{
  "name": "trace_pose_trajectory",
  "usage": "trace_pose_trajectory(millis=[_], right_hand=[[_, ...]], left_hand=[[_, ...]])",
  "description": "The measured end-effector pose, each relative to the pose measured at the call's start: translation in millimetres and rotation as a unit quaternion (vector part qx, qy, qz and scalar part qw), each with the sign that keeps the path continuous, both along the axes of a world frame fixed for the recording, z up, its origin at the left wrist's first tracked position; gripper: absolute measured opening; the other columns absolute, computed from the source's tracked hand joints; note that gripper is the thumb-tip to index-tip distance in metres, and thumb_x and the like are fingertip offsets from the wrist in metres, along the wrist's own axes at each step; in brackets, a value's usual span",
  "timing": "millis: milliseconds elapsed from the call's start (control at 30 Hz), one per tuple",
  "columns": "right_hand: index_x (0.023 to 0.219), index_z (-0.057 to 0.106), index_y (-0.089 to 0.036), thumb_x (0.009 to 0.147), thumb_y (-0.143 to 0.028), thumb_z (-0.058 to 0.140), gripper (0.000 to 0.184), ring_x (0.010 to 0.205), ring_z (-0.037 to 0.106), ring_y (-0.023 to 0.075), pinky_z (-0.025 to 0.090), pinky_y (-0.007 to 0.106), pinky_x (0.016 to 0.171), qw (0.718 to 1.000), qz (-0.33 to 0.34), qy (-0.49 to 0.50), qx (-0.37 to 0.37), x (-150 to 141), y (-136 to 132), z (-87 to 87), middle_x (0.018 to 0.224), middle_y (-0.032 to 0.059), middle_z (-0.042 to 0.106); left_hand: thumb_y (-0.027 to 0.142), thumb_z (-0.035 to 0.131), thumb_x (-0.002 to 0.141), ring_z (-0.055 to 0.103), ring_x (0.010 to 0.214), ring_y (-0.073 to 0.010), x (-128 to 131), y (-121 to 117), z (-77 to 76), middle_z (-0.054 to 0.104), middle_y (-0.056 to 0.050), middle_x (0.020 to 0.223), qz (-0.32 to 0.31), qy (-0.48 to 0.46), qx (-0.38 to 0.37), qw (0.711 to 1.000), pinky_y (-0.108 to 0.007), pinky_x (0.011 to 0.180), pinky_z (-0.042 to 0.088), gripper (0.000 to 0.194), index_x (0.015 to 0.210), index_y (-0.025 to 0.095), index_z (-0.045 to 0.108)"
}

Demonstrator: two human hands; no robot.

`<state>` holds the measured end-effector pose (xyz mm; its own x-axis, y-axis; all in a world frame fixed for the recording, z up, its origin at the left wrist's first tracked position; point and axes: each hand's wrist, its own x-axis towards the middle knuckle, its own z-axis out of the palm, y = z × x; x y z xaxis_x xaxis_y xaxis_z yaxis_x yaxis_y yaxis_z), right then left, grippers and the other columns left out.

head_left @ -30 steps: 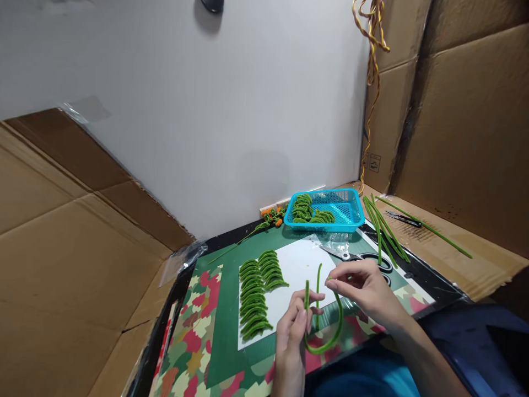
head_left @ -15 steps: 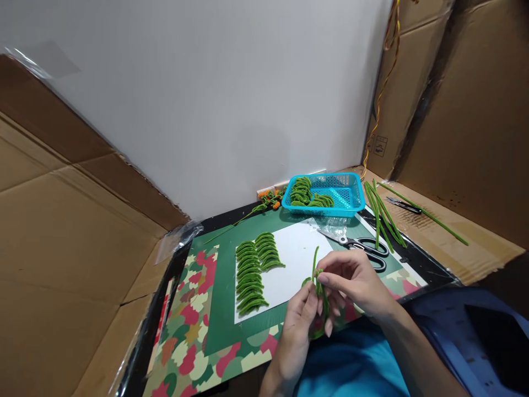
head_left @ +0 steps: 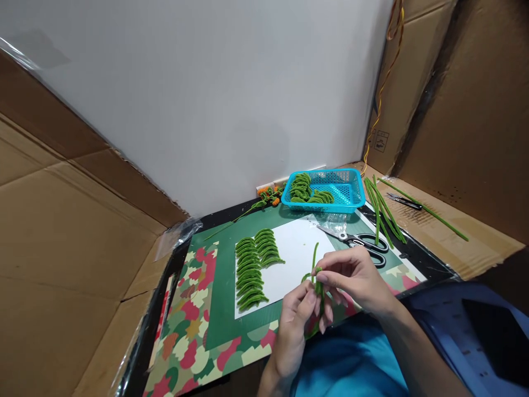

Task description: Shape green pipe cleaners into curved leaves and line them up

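Between both hands is a green pipe cleaner (head_left: 315,255), bent, with one end sticking up and the rest hanging below. My left hand (head_left: 296,314) pinches it from the lower left. Just above, the thumb and fingertips of my right hand (head_left: 351,278) close on the bent part; the exact shape there is partly hidden by fingers. Left of the hands, a white sheet of paper (head_left: 285,284) carries two columns of curved green pipe cleaner pieces (head_left: 249,270). A pair of scissors (head_left: 351,240) with black and grey handles lies beyond my right hand.
A blue plastic basket (head_left: 359,206) at the back holds more curved green pieces. To its right lie long green pipe cleaners (head_left: 382,212) and small snips (head_left: 405,202). An orange-and-green flower stem (head_left: 258,204) lies at the back left. Cardboard walls (head_left: 471,110) stand on both sides.
The hands stay together and have shifted very slightly, with the right fingertips now further over the bent part of the pipe cleaner. The view has tilted a little.
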<state>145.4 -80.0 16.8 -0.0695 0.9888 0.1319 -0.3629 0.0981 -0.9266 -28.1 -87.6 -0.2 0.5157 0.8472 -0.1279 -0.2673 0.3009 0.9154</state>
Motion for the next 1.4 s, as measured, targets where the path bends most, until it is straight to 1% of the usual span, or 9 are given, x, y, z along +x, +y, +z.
trace_pose_trajectory(millis=[167,267,367,500,633,733,867,1067,1400], right_hand=[[0.08,0.079,-0.014,0.081,-0.042,0.092,0.03,0.039,0.057,0.0111,0.045,0.021,0.038,1.0,0.004,0.007,0.005,2,-1,-1.7,0.06,0.0024,0.069],[0.078,0.08,-0.014,0.079,-0.04,0.093,0.029,0.041,0.059,0.012,0.047,0.021,0.04,1.0,-0.015,0.003,0.01,2,-1,-0.8,0.06,0.0026,0.07],[0.075,0.079,-0.015,0.079,-0.041,0.093,0.03,0.038,0.057,0.0117,0.044,0.02,0.035,0.999,-0.05,0.017,0.006,2,0,-1.7,0.055,0.0011,0.067],[0.076,0.078,-0.016,0.082,-0.04,0.09,0.028,0.034,0.053,0.01,0.04,0.019,0.03,0.994,-0.1,0.049,-0.001,4,3,-5.6,0.054,-0.0001,0.067],[0.078,0.079,-0.016,0.083,-0.039,0.089,0.026,0.032,0.048,0.008,0.035,0.017,0.026,0.985,-0.151,0.081,-0.001,7,4,-4.7,0.054,-0.0015,0.065],[0.078,0.079,-0.016,0.083,-0.039,0.089,0.025,0.032,0.049,0.0075,0.036,0.018,0.027,0.978,-0.188,0.087,0.007,10,4,-1.6,0.054,-0.0022,0.063],[0.077,0.08,-0.017,0.08,-0.038,0.091,0.024,0.032,0.05,0.0075,0.039,0.018,0.029,0.968,-0.233,0.092,0.013,16,5,-0.6,0.053,-0.0028,0.063],[0.078,0.081,-0.018,0.078,-0.038,0.093,0.024,0.032,0.05,0.0081,0.038,0.018,0.027,0.963,-0.252,0.091,0.012,23,6,-1.5,0.054,-0.0027,0.063],[0.08,0.08,-0.018,0.082,-0.04,0.09,0.024,0.032,0.051,0.0097,0.038,0.02,0.026,0.963,-0.262,0.051,0.017,28,7,-8.9,0.056,-0.0023,0.065]], left_hand=[[0.048,0.067,0.102,0.05,0.062,-0.0106,1,0,4.3,0.062,-0.002,0.072,-0.006,0.003,0.014,1.0,-0.022,0.06,0.042,0.038,0.081,0.016,0.061],[0.05,0.068,0.101,0.05,0.061,-0.011,4,-2,8.8,0.064,-0.001,0.073,0.006,0.01,0.006,1.0,-0.021,0.057,0.039,0.032,0.097,0.019,0.061],[0.057,0.057,0.106,0.046,0.054,-0.01,7,-5,8.1,0.06,0.002,0.064,0.013,0.018,-0.032,0.999,-0.02,0.054,0.036,0.039,0.11,0.019,0.061],[0.065,0.045,0.107,0.03,0.041,-0.0071,10,-9,-0.2,0.042,0.006,0.048,-0.019,0.031,-0.069,0.997,-0.019,0.043,0.027,0.055,0.086,0.017,0.06],[0.068,0.046,0.105,0.023,0.036,-0.0067,15,-11,-5.2,0.039,0.008,0.046,-0.041,0.014,-0.067,0.997,-0.019,0.036,0.022,0.053,0.078,0.022,0.048],[0.066,0.05,0.104,0.023,0.036,-0.0065,18,-13,-6.1,0.04,0.008,0.047,-0.022,0.008,-0.063,0.998,-0.019,0.035,0.021,0.051,0.076,0.023,0.044],[0.07,0.05,0.102,0.024,0.038,-0.007,18,-16,-7.8,0.039,0.008,0.047,0.009,0.055,-0.058,0.997,-0.02,0.038,0.02,0.055,0.074,0.023,0.043],[0.076,0.051,0.099,0.025,0.043,-0.0084,23,-18,-6.8,0.036,0.008,0.046,0.052,0.103,-0.042,0.992,-0.025,0.045,0.019,0.061,0.07,0.023,0.042],[0.066,0.038,0.109,0.036,0.057,-0.0135,25,-26,-10.6,0.041,0.003,0.058,0.081,0.225,0.108,0.965,-0.031,0.06,0.029,0.06,0.068,0.023,0.042]])
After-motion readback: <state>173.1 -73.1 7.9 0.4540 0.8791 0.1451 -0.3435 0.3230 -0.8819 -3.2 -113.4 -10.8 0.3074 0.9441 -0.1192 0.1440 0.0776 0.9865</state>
